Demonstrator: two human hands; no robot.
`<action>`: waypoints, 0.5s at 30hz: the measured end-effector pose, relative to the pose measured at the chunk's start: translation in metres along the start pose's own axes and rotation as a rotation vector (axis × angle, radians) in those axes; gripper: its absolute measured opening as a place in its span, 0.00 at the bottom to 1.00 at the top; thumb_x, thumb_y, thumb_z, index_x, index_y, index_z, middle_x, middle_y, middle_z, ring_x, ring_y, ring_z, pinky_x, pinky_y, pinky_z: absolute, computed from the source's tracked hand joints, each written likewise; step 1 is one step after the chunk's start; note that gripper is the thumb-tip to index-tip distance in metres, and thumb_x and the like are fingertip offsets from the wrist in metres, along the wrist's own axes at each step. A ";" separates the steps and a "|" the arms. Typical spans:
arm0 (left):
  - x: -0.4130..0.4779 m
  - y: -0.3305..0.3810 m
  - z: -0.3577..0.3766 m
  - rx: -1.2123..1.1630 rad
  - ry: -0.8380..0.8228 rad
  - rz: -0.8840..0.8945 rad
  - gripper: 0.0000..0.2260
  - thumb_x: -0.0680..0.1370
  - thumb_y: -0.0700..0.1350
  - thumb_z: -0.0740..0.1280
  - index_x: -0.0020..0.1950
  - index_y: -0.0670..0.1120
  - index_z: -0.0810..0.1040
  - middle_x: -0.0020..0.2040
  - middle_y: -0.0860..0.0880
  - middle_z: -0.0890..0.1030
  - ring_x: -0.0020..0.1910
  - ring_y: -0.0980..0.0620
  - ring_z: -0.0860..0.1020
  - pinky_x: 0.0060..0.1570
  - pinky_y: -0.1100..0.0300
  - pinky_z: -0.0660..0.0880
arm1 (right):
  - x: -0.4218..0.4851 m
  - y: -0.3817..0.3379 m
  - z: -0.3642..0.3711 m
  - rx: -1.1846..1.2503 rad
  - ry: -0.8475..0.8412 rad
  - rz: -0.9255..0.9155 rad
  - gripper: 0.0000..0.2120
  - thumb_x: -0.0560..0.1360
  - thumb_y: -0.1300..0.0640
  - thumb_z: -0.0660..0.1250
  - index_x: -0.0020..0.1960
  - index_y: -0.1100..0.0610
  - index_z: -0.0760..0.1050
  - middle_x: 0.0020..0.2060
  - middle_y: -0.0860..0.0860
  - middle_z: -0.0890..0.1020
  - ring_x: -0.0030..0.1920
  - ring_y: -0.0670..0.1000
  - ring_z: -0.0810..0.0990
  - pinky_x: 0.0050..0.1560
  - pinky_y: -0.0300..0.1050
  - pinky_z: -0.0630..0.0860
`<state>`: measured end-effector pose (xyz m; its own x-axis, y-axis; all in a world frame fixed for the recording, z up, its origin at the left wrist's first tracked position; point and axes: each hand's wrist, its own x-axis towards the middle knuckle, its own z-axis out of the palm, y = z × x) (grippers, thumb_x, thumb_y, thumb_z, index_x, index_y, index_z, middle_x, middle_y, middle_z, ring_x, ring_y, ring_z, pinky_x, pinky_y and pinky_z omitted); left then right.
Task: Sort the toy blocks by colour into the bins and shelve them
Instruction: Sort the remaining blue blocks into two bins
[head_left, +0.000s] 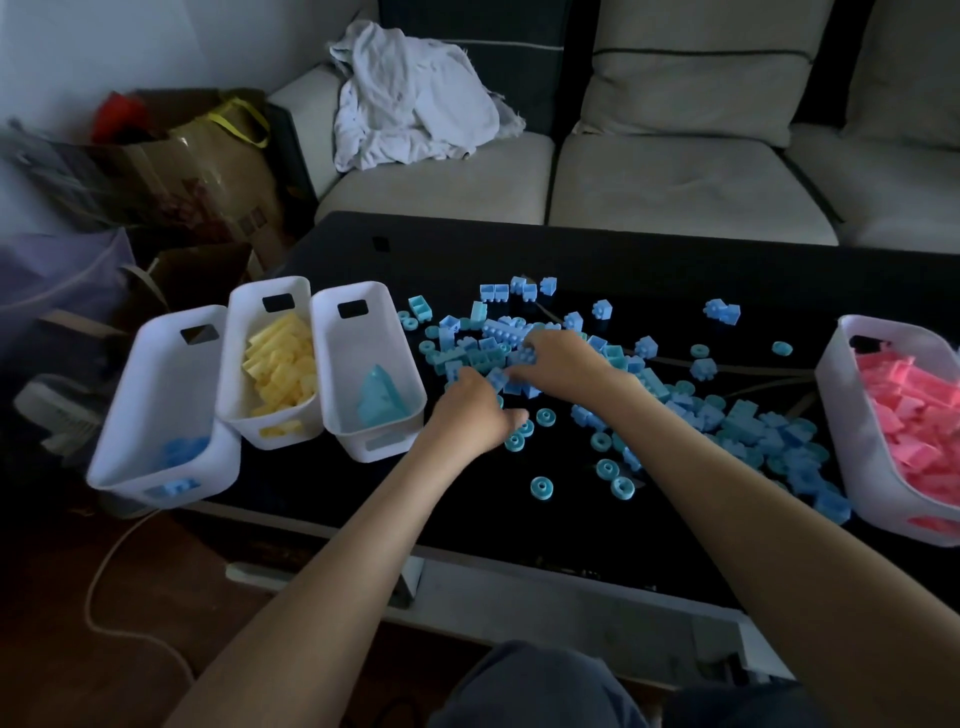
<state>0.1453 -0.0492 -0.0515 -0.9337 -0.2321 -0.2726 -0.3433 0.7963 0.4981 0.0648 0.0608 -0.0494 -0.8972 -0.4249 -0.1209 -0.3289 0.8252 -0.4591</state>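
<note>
Several blue and teal toy blocks (748, 421) lie scattered over the black table (623, 254). Both hands are in the pile at its left part. My left hand (475, 413) curls its fingers round blue blocks at the pile's near edge. Just beyond it, my right hand (558, 358) grips a blue block (524, 356) with bent fingers. At the left stand three white bins: one with blue blocks (156, 395), one with yellow blocks (270, 358), one with teal pieces (363, 364). A white bin of pink blocks (852, 426) stands at the right edge.
Teal rings (542, 487) lie loose near the table's front edge. A beige sofa (675, 171) with a crumpled white cloth (410, 98) runs behind the table. Cardboard boxes and bags (182, 171) crowd the floor at the left, with a small fan (52, 415) and a white cable.
</note>
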 end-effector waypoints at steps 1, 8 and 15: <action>0.001 -0.002 -0.001 0.005 0.002 0.001 0.33 0.76 0.53 0.67 0.71 0.35 0.57 0.59 0.42 0.76 0.54 0.46 0.77 0.42 0.59 0.69 | 0.000 -0.001 0.003 -0.030 -0.019 -0.006 0.15 0.73 0.48 0.68 0.47 0.58 0.69 0.40 0.51 0.74 0.40 0.51 0.74 0.37 0.43 0.70; -0.012 -0.003 -0.008 -0.047 0.093 0.029 0.15 0.77 0.43 0.65 0.59 0.39 0.65 0.41 0.48 0.72 0.37 0.51 0.73 0.29 0.61 0.65 | 0.000 0.002 0.009 -0.037 0.023 0.019 0.12 0.73 0.61 0.61 0.56 0.58 0.67 0.41 0.55 0.76 0.36 0.53 0.75 0.30 0.44 0.69; -0.043 -0.008 -0.030 -0.022 0.230 0.215 0.09 0.79 0.43 0.62 0.54 0.42 0.63 0.44 0.49 0.73 0.32 0.56 0.71 0.27 0.65 0.64 | 0.000 -0.003 -0.001 0.025 0.135 0.036 0.02 0.72 0.63 0.60 0.41 0.61 0.68 0.34 0.52 0.72 0.32 0.49 0.69 0.29 0.43 0.66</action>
<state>0.1851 -0.0629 -0.0191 -0.9827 -0.1821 0.0328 -0.1354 0.8288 0.5429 0.0650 0.0587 -0.0474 -0.9405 -0.3393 -0.0188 -0.2895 0.8287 -0.4790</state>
